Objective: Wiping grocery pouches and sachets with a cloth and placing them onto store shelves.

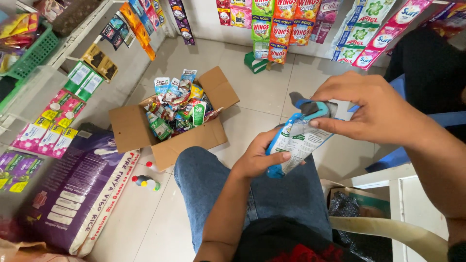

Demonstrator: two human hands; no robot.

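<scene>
Sachets hang in strips along the left shelf [73,43], and below them a large purple rice sack [73,199] leans on the tiled floor [252,87]. Just right of the sack lie two small bottles [145,183], one with a red cap and one multicoloured. Beside them an open cardboard box [141,131] sits on the floor, filled with many small packets too jumbled to count.

Right of the box comes the person's denim-clad knee [204,174], and above it the left hand [257,157], closed around the lower end of a single blue-and-white refill pouch [298,140]. The thumb lies across the pouch's printed white face and the fingers wrap behind it. The pouch's long axis runs on a slant, from lower left at the left hand up to the upper right, with its grey spouted top pointing up and away from the person.

At that top end the right hand [374,109] comes in from the right, fingers pinched together on the pouch's upper edge, so the pouch spans the gap between the two hands over the lap. More sachet strips [291,24] hang on the far wall above. At the lower right stands a white desk [412,194], with a second cardboard box [359,204] holding dark plastic tucked beside it.
</scene>
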